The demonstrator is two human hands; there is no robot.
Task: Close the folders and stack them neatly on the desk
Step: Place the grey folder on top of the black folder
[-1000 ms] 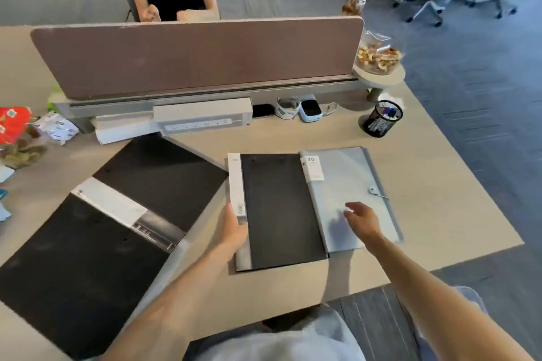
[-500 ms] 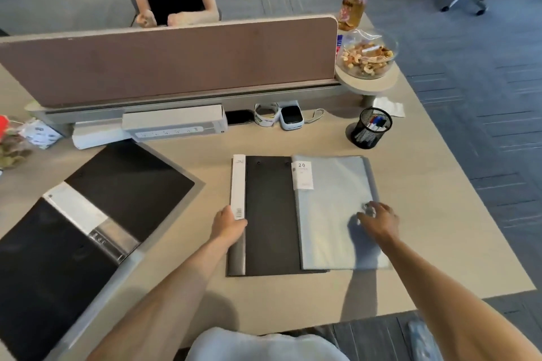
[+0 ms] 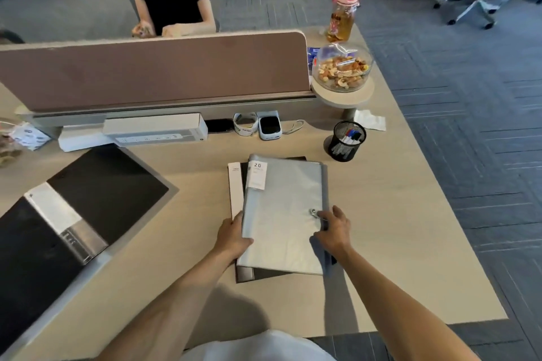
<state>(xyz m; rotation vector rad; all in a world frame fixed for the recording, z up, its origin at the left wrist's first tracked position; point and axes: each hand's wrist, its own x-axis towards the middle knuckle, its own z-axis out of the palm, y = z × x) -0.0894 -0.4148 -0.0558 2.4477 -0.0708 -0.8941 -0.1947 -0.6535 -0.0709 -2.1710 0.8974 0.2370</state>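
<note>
While the fingers (image 3: 333, 215) of the right hand (image 3: 334, 228) curl over the right edge of the grey folder (image 3: 281, 214), close by its small metal clasp (image 3: 313, 212), the left hand (image 3: 233, 236) pinches the opposite edge near the spine, thumb on top. Both hands closed on the same cover.

Grey folder sits closed on top of the black folder (image 3: 261, 274), offset toward the right; the black one's white spine strip (image 3: 234, 187) and lower left corner stick out from under it. Edges not square. Whether the black folder's cover lies fully flat underneath cannot be told from this angle.

Further left, a large black binder (image 3: 96, 202) lies open on the surface (image 3: 396, 243), ring mechanism exposed. Not yet closed or stacked.

Risks, as judged:
- Smooth plastic on smooth plastic. A push from one hand alone would likely skate the grey folder off line rather than square it.
- Pressure near the clasp may snag the fingers or pop it loose.
- The pen cup (image 3: 346, 141) stands near the stack's far right corner; a shove away from the body could knock it.
- Stacking the big binder on top of smaller folders would make an unstable pile; it probably belongs at the bottom.
</note>
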